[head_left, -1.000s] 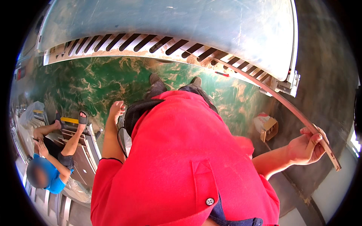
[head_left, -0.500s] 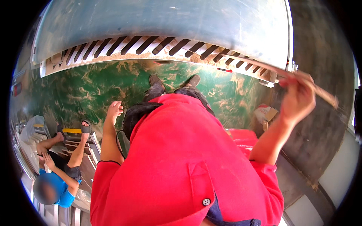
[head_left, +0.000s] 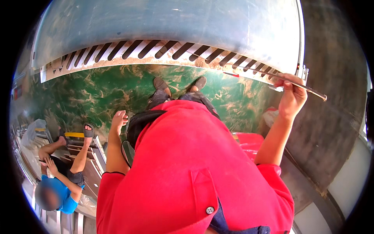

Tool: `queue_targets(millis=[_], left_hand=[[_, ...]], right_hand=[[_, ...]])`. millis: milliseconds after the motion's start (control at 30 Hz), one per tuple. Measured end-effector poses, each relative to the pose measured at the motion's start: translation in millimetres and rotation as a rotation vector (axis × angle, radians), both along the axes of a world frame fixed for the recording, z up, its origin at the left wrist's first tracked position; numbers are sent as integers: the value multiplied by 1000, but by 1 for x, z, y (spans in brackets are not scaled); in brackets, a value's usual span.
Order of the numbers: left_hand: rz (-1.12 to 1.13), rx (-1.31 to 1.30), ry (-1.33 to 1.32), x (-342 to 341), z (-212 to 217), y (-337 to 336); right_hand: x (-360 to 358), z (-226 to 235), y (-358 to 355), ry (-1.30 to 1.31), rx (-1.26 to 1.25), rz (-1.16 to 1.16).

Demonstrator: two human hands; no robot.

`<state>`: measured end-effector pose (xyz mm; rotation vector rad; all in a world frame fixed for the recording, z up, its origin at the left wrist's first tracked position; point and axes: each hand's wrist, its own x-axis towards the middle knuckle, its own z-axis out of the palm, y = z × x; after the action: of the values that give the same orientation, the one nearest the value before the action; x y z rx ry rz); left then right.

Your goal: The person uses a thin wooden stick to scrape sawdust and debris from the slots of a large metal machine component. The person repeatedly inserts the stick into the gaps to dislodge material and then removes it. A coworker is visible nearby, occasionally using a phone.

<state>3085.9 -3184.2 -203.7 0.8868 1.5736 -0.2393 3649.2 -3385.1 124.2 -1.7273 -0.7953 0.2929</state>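
My right hand (head_left: pixel 293 97), at the right, is closed round a long thin stick (head_left: pixel 311 90) near its near end. That end juts out to the right of my fingers. From there the stick runs left and away, over the slotted white edge strip (head_left: pixel 128 61) of a large machine. How far its thin far part reaches is hard to make out. My left hand (head_left: pixel 119 119) hangs at my left side over the green floor, its fingers curled in with nothing seen in them.
A large smooth grey-blue machine top (head_left: pixel 167 21) lies ahead. Dust is scattered over the green floor (head_left: pixel 105 85). A red object (head_left: pixel 231 74) lies by the strip. At lower left sits a person in a blue shirt (head_left: pixel 68 201), beside stacked panels (head_left: pixel 87 165). A dark board (head_left: pixel 331 128) stands at right.
My right hand has moved left and a little nearer my body, bringing the stick with it. The stick's near end has swung left and slightly away. My left hand has barely moved.
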Motion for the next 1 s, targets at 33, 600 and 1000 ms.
queue_targets(millis=[33,600,1000], left_hand=[[-7,9,-9,5,2,3],[-91,21,1,38,18,17],[-120,60,-24,61,28,19]], right_hand=[[-2,-3,-4,-3,-17,-45],[49,-77,-40,211,-23,-60],[75,24,-51,-38,54,-133]])
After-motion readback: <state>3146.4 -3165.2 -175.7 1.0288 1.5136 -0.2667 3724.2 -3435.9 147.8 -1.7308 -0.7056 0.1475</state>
